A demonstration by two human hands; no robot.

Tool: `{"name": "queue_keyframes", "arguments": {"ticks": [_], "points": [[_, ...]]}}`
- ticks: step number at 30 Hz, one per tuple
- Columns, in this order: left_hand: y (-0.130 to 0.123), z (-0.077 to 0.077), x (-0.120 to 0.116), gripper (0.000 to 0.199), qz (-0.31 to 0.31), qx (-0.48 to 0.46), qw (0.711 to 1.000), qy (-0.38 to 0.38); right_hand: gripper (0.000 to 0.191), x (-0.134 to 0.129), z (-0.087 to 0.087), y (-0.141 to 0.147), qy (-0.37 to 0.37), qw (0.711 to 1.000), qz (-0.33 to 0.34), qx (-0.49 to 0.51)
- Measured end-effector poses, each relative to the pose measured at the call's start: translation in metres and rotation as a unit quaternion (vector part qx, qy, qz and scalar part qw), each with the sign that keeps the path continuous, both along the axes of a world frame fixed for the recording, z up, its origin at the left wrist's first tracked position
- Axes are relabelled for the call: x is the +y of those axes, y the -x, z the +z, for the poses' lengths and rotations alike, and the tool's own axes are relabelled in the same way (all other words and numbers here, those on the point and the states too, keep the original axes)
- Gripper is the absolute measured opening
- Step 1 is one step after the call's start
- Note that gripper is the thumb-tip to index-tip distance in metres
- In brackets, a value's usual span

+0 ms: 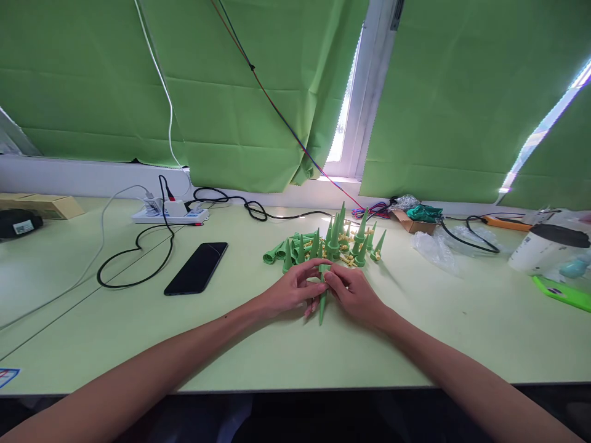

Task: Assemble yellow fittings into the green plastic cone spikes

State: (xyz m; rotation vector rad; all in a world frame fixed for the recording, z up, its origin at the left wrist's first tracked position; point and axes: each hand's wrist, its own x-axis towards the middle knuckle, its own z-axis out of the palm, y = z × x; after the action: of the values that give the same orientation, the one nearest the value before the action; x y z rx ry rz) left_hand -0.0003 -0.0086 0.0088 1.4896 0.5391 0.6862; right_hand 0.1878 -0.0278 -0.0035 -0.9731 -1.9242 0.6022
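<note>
Close together over the middle of the table, both my hands are at one green plastic cone that points down toward me. My left hand has its thumb and fingers closed around the cone's upper part. My right hand pinches at the cone's wide end; a small yellowish bit shows by its fingertips, too small to make out. Just beyond my hands is a pile of similar green cones, some upright and some lying down. Small yellow plastic pieces lie among them.
A black phone lies left of my hands, near a looping black cable and a white power strip. On the right are clear plastic bags, a small cardboard box, a white cup-like container and a bright green case.
</note>
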Motion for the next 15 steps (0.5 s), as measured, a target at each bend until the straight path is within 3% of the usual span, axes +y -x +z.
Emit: {"name": "queue_keyframes", "arguments": {"ticks": [8, 15], "points": [[0.0027, -0.0054, 0.0053, 0.068, -0.003, -0.024, 0.999, 0.026, 0.042, 0.0006, 0.0016, -0.0002, -0.005, 1.000, -0.015, -0.010], [-0.0006, -0.0032, 0.0042, 0.062, 0.013, 0.012, 1.000, -0.007, 0.044, 0.0019, 0.0015, 0.0004, -0.014, 0.999, -0.022, -0.022]]}}
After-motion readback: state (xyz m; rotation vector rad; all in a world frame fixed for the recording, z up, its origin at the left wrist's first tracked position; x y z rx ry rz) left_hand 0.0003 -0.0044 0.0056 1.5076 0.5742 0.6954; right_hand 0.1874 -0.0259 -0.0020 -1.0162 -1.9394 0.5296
